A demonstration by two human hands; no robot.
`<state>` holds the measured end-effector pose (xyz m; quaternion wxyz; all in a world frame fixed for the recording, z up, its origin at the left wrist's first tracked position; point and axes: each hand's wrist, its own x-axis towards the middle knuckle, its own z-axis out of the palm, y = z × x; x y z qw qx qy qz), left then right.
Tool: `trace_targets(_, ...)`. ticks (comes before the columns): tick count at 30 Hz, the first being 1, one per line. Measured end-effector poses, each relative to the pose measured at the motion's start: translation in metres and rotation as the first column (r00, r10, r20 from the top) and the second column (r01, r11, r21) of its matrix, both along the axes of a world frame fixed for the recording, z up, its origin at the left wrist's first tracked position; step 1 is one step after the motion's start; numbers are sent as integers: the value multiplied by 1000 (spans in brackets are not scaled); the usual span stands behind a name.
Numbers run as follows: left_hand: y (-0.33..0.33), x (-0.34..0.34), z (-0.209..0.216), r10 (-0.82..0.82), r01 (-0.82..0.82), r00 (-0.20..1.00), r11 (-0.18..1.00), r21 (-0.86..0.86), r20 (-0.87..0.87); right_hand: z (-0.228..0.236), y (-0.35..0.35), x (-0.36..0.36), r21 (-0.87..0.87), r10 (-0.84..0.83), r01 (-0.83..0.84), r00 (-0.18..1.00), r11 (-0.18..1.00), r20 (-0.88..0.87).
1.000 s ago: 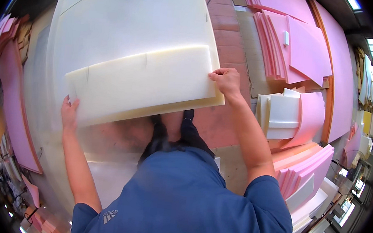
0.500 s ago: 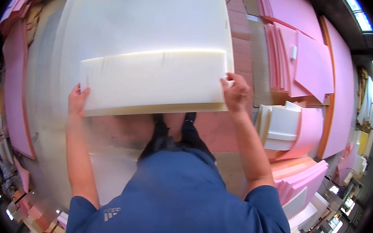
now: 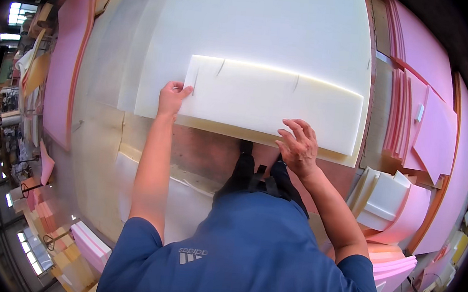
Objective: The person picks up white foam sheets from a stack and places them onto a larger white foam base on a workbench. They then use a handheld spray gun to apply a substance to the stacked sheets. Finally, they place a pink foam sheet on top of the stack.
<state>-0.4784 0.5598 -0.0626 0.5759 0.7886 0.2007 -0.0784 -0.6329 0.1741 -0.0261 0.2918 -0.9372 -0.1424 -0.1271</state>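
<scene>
A long white foam strip [image 3: 260,101] lies along the near side of a larger white foam sheet [image 3: 266,26]. Several thin dark marks show on the strip's upper face. At its left end my left hand [image 3: 172,97] is closed on the edge, thumb on top and fingers bent. My right hand [image 3: 299,146] hovers at or just over the strip's near edge, right of the middle, with curled fingers apart and nothing in them. Whether its fingertips touch the foam I cannot tell.
Pink foam sheets [image 3: 436,130] lean in stacks on the right, with a bundle of white and pink pieces [image 3: 388,201] nearer me. Another pink panel [image 3: 68,65] stands at the left. My feet are on a reddish floor [image 3: 206,149] below the near edge.
My right hand has let go of the strip's right end and moved inward along its near edge, fingers opening. The left hand stays at the left end. The whole view has shifted and turned.
</scene>
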Motion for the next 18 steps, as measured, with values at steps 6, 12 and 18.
trace_targets(6,-1,-2,-2,35,-35,999,999,4,-4,-7,27,13,-86,78,-73,995,994,58)
trace_targets(12,-10,-2,5,50,-50,999,999,21,15,-20,29,14,-175,75,-52,990,983,123)
trace_targets(18,-2,-1,-3,42,-45,999,991,127,29,-13,29,16,-113,98,-83,985,990,140)
